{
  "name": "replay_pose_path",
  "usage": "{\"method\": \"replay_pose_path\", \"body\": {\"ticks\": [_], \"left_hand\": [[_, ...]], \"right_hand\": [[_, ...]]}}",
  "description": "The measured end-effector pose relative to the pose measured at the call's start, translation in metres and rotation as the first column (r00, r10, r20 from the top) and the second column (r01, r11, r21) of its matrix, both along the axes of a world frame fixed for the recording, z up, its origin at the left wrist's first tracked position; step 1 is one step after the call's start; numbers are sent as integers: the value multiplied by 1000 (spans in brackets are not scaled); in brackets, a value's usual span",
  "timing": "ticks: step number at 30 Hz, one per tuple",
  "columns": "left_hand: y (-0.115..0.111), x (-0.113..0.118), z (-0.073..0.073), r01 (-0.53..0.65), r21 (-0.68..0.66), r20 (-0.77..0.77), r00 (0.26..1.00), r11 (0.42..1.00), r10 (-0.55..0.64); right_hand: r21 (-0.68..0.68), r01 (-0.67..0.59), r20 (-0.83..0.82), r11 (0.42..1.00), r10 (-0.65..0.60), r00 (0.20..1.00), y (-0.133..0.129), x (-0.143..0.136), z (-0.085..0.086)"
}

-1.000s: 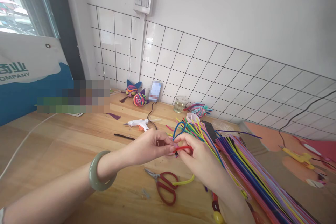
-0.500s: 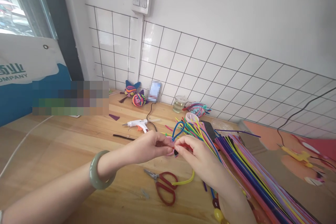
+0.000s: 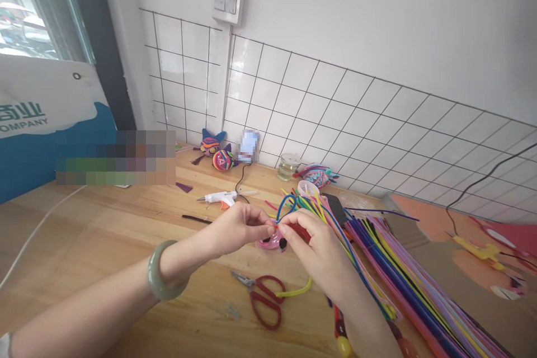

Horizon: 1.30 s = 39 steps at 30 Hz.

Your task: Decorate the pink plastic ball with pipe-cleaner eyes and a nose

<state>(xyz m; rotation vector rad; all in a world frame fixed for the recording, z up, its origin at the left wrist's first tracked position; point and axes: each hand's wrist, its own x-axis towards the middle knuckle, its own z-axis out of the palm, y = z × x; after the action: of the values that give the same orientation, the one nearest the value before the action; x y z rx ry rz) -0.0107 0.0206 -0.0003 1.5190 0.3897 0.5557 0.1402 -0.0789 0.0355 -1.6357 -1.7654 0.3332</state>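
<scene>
- Red stem [image 3: 300,231]: in the right hand, over the bench, mostly hidden by the fingers that curl around it.
- Right hand [image 3: 318,241]: grip closed, thumb and forefinger pinched at the tips, with the stem held in it.
- Left hand [image 3: 241,229]: grip closed too, thumb and forefinger pressed together, meeting the right fingertips; I cannot tell whether the stem's end is between them.
- Pink piece [image 3: 272,243]: just below the meeting fingertips, with black spots; the hands partly cover it, and what supports it is unclear.
- Blue loop [image 3: 287,201]: rises just behind the fingertips.
- Bangle [image 3: 156,274]: pale green, around the left wrist.
- Scissors [image 3: 273,319]: lie nearer the viewer than the hands, red handles to the right, blades to the left.
- Yellow stem [image 3: 298,291]: bent, one end at the scissors' handle.
- Glue gun [image 3: 217,197]: white, on its side beyond the left hand.
- Black stem [image 3: 195,218]: flat on the bench [image 3: 130,218], between that gun and the left forearm.
- Bundle [image 3: 413,285]: long stems of many colours, lying to the right of the right hand.
- Jar [image 3: 288,168]: near the wall, well beyond the hands.
- Striped ornaments [image 3: 224,159]: two side by side, left of the jar.
- Yellow gun [image 3: 478,249]: far right, well apart from both hands.
</scene>
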Motion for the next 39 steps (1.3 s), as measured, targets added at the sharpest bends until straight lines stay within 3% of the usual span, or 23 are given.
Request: {"method": "replay_pose_path", "body": {"ticks": [5, 11, 26, 31, 36, 39], "left_hand": [[-4, -1, 6, -85, -95, 43, 995, 992, 90], [-9, -1, 10, -85, -155, 124, 987, 984, 105], [-27, 6, 2, -247, -328, 230, 915, 912, 330], [-31, 10, -2, -270, -368, 256, 891, 890, 376], [-27, 8, 1, -91, -502, 262, 932, 860, 252], [-22, 6, 3, -47, -490, 245, 951, 871, 189]], "right_hand": [[106, 30, 31, 994, -34, 999, -1, -5, -2], [222, 39, 61, 974, -54, 997, 0, -9, -7], [478, 109, 152, 871, -205, 967, 2, -33, -21], [463, 112, 162, 879, -208, 965, 4, -30, -23], [334, 25, 157, 942, -82, 984, 3, -8, -10], [264, -30, 163, 964, -13, 987, 2, 1, -3]]}}
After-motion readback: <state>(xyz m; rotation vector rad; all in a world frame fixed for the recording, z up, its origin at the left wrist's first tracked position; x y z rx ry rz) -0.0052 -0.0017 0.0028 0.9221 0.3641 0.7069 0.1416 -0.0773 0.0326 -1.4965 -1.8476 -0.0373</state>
